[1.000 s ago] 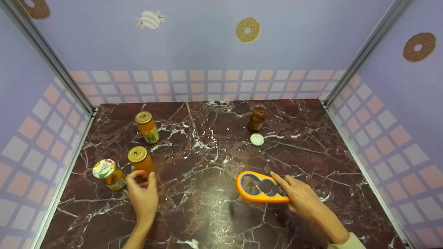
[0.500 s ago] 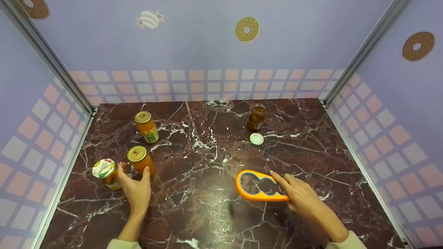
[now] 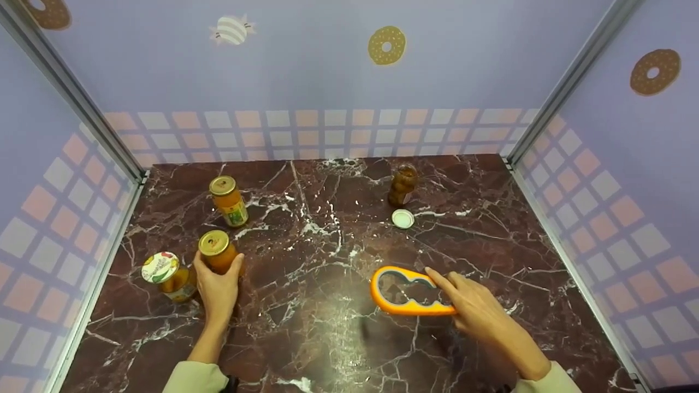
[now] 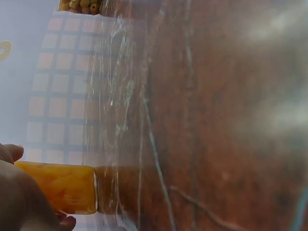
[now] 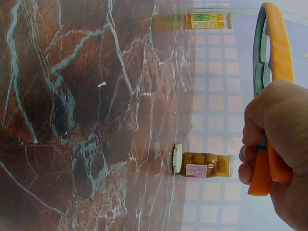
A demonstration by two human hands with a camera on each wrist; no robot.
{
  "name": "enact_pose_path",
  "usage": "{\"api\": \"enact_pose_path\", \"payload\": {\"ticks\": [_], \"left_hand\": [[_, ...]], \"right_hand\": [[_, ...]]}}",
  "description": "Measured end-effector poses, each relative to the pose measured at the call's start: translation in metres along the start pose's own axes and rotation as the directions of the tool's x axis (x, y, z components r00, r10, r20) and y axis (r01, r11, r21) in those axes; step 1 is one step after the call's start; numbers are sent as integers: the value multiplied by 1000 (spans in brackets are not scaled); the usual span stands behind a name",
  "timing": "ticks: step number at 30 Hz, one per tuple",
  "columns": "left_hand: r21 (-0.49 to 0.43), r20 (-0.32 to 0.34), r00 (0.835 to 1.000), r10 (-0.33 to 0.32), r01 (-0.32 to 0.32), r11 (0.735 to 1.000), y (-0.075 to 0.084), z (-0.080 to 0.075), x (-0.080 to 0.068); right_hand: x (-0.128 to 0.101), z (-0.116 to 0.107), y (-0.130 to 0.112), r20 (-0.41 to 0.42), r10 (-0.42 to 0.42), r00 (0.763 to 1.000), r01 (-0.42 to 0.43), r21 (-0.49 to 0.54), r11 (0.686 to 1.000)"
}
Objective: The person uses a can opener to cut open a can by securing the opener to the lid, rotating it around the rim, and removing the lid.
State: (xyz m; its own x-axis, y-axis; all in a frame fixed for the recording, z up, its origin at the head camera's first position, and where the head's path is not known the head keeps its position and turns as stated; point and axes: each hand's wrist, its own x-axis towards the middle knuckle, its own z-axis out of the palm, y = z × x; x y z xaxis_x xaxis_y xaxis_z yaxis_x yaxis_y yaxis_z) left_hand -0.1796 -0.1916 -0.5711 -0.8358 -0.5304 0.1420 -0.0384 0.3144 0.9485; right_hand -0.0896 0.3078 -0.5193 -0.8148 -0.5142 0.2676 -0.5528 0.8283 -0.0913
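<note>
My left hand (image 3: 217,289) grips a glass jar of orange fruit with a gold lid (image 3: 214,243), thumb on its right side and fingers on its left. In the left wrist view the orange jar (image 4: 65,187) shows between thumb and fingers. Close by on the left stands a shorter jar with a white, fruit-printed lid (image 3: 160,267). My right hand (image 3: 480,308) holds an orange jar opener (image 3: 413,311) by its handle end, its grey-lined loop pointing left over the table. In the right wrist view the fingers wrap round the opener (image 5: 281,53).
Behind the gripped jar stands another gold-lidded jar (image 3: 229,202) with a green-yellow label. At the back right is an uncovered jar of dark round fruit (image 3: 403,186), a loose white lid (image 3: 403,219) in front of it. Walls enclose the marbled table (image 3: 306,338) at the back and sides.
My left hand has opened, moved forward to the gold-lidded jar and closed round it. The right hand with the opener has stayed nearly still.
</note>
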Motion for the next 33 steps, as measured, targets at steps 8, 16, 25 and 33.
{"api": "enact_pose_path", "payload": {"ticks": [8, 16, 25, 33], "left_hand": [[39, 12, 1000, 29, -29, 999, 1, 6, 8], [52, 128, 991, 25, -32, 998, 9, 17, -1], [46, 285, 958, 2, -16, 999, 20, 35, -23], [-12, 382, 922, 61, -61, 998, 27, 57, -51]], "right_hand": [[0, -2, 1, 1, -15, 1000, 15, -9, 1000], [3, -4, 2, -10, -14, 1000, 14, -6, 1000], [4, -9, 2, -20, 10, 1000, -10, -10, 1000], [10, -17, 1, -39, 3, 999, -4, -17, 1000]]}}
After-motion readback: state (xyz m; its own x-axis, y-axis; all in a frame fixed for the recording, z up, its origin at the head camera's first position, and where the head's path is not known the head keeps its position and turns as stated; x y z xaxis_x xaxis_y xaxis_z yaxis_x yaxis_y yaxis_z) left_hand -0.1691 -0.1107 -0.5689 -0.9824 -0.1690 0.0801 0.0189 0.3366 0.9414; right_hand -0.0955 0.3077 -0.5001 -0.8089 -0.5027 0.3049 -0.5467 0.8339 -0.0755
